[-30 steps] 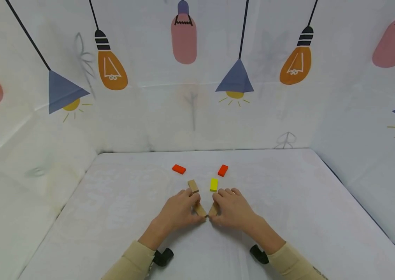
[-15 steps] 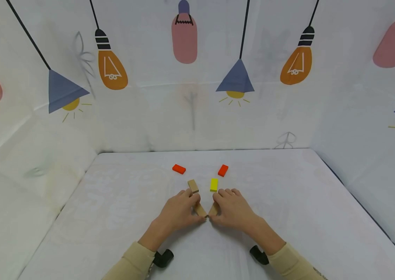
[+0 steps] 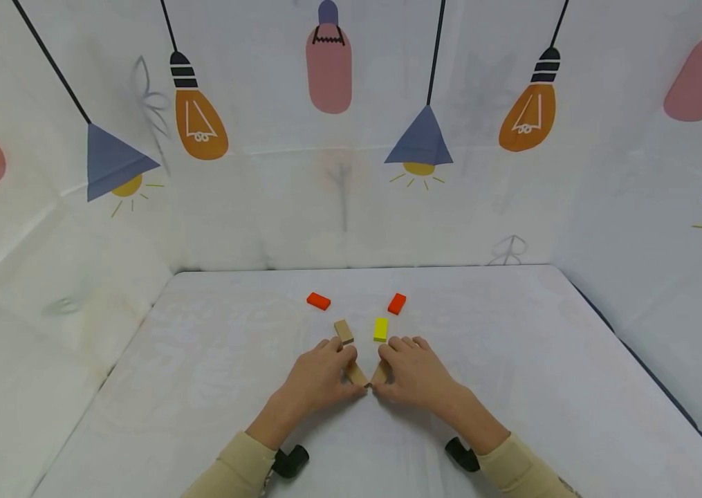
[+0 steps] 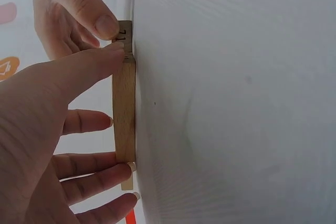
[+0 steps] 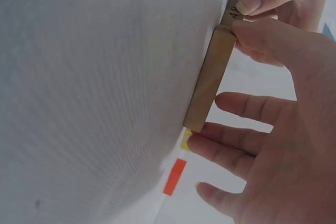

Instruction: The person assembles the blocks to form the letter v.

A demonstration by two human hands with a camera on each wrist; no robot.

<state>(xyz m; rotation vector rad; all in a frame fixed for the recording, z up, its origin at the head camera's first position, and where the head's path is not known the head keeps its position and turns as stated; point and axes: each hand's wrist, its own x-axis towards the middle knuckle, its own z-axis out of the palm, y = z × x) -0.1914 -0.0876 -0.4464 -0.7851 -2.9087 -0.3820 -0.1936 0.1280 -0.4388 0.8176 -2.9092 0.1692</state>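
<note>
In the head view, my left hand (image 3: pixel 318 377) grips a plain wooden block (image 3: pixel 357 374) lying on the white table, thumb at the near end and fingers at the far end. Mirroring it, my right hand (image 3: pixel 416 373) holds another plain wooden block (image 3: pixel 380 373) the same way. The two blocks slant into a V, their near ends right at each other between the thumbs. Dark digits show on the end of the right block (image 4: pixel 125 32) in the left wrist view, and on the end of the left block (image 5: pixel 233 12) in the right wrist view.
Beyond my left fingers lies a third wooden block (image 3: pixel 344 330). A yellow block (image 3: pixel 380 330) is just past my right fingers. Farther back are two red blocks, one on the left (image 3: pixel 318 301) and one on the right (image 3: pixel 397 303). A lamp-patterned cloth (image 3: pixel 251 207) walls the table's back.
</note>
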